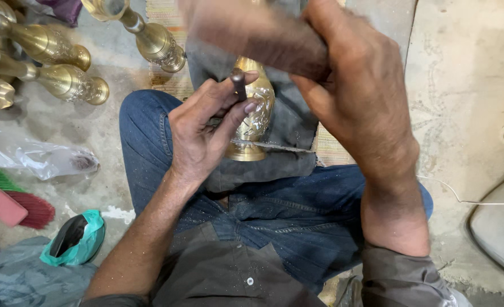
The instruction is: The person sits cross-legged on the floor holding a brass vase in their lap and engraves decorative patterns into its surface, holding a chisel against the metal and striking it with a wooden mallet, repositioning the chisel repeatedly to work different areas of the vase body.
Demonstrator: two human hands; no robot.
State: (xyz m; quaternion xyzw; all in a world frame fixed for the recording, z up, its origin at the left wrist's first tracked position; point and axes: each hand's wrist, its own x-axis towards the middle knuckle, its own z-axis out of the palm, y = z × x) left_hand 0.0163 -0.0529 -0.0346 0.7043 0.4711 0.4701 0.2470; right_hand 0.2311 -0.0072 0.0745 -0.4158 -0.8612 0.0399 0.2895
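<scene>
Closest in, a grey shirt (218, 278) and blue jeans (275, 210) are seen, speckled with shiny dust. The left hand (203, 133) is curled around a small dark punch tool (238, 82), which is pinched between thumb and fingers with its tip set against a brass vase (255, 111). That vase is laid on a dark cloth (289, 136) over the lap, engraved side up. The right hand (357, 94) is wrapped tight around a blurred wooden handle (252, 31), held above the vase. Further back on the left, more brass vases (64, 79) are laid on the concrete floor (468, 85), with a crumpled plastic bag (42, 159) and a red brush (13, 199) nearby.
</scene>
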